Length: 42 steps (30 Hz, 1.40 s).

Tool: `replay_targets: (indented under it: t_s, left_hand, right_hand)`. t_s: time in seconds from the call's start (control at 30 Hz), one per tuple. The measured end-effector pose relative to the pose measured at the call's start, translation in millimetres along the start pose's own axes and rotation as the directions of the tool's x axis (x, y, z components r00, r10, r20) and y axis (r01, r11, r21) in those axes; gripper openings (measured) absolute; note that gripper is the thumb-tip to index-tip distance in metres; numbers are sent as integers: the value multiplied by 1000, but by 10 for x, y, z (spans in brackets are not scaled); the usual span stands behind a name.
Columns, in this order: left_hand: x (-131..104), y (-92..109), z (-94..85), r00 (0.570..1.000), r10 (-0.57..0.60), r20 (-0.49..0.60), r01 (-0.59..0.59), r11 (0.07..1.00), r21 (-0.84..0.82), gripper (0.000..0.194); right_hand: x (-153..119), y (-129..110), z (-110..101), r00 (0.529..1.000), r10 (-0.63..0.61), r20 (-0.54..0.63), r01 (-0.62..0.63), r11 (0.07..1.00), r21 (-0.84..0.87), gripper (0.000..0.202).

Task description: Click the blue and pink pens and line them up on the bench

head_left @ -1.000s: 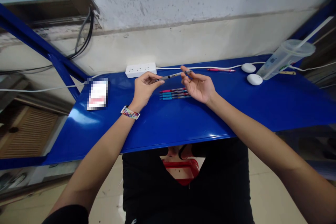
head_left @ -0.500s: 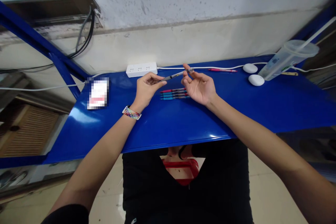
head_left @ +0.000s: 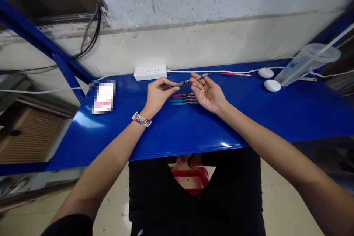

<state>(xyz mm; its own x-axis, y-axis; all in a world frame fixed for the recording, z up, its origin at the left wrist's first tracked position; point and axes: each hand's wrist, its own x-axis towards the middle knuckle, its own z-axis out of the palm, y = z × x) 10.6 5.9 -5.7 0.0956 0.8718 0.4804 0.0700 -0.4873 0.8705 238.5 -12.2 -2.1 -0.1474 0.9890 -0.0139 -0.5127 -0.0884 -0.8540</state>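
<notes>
A slim grey, clear-barrelled pen (head_left: pixel 184 82) is pinched between the thumb and fingers of my left hand (head_left: pixel 158 95). The pen slants up to the right, and its far end lies against the fingers of my right hand (head_left: pixel 209 95). My right hand is palm up, with its fingers loosely curled and apart rather than wrapped round the pen. Below the held pen, several pens (head_left: pixel 182 99) with red and blue ends lie side by side on the blue table (head_left: pixel 177 132); their right ends are hidden by my right hand.
A white power strip (head_left: pixel 151 72) with a cable stands by the wall. Further right are a red pen (head_left: pixel 236 75), two white rounded cases (head_left: pixel 272 85) and a tilted clear plastic cup (head_left: pixel 300 64) with a straw. A blurred-out white item (head_left: pixel 104 97) lies at left.
The pen's far end has shifted slightly right across my right hand, whose fingers have curled in a little. My left hand still pinches the pen. The view has shifted slightly.
</notes>
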Motion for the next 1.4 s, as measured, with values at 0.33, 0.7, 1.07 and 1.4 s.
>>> replay_targets:
  t_s: [0.33,0.7,1.07,1.4]
  left_hand:
    - [-2,-18,1,1000,-6,-5,6,999,36,23]
    - [-26,53,15,999,32,-22,-31,998,49,17]
    - [-27,88,13,999,31,-43,-29,999,43,17]
    - [-5,48,20,998,29,-49,-28,999,28,18]
  right_hand:
    - [7,-12,-6,997,-21,73,25,998,-58,58]
    - [27,-6,-10,998,-11,60,18,993,-118,64]
    - [-29,-33,25,995,85,-49,-75,981,178,54]
    - [18,5,-75,997,68,24,-71,972,224,51]
